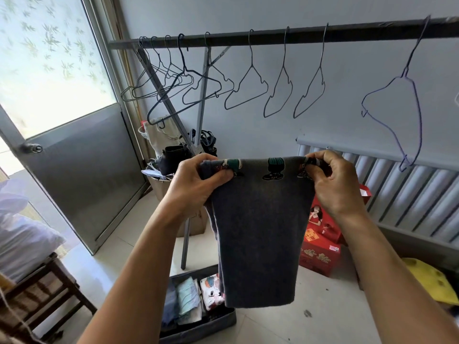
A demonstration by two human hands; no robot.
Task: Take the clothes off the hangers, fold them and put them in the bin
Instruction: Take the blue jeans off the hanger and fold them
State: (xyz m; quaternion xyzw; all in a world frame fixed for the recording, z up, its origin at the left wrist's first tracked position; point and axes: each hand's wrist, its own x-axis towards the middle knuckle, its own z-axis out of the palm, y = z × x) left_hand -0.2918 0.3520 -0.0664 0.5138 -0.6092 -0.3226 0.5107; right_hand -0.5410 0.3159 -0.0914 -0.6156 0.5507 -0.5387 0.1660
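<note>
- Head view is showing a grey printed garment [260, 232] hanging in mid-air, held up by its top edge, with the rail [273, 36] of bare wire hangers [248, 90] behind and above it.
- The left hand [198, 184] is pinching the top left corner, thumb lying across the front and the other fingers curling round behind the cloth.
- The right hand [332, 184] is doing the same at the top right corner, fingertips bunched together and nipping the edge.
- Looks-wise: dark grey, matte, slightly fuzzy fabric, with a row of small cartoon figures in teal, red and black running along the top edge. It's looking already doubled over, since extra layers are peeking out along its left side. I can't tell if it's a top or trousers.
- Handling, my guess: it's going to be light and totally floppy, not slippery, nothing fragile. Holding the two top corners is keeping it flat, and that's where I'd keep holding for the next fold.
- Its bottom edge is dangling in front of the right end of the grey fabric bin [198, 328] on the floor, which is already holding folded clothes [188, 299] side by side.
- Red gift boxes [320, 254] are sitting on the floor just behind the garment.
</note>
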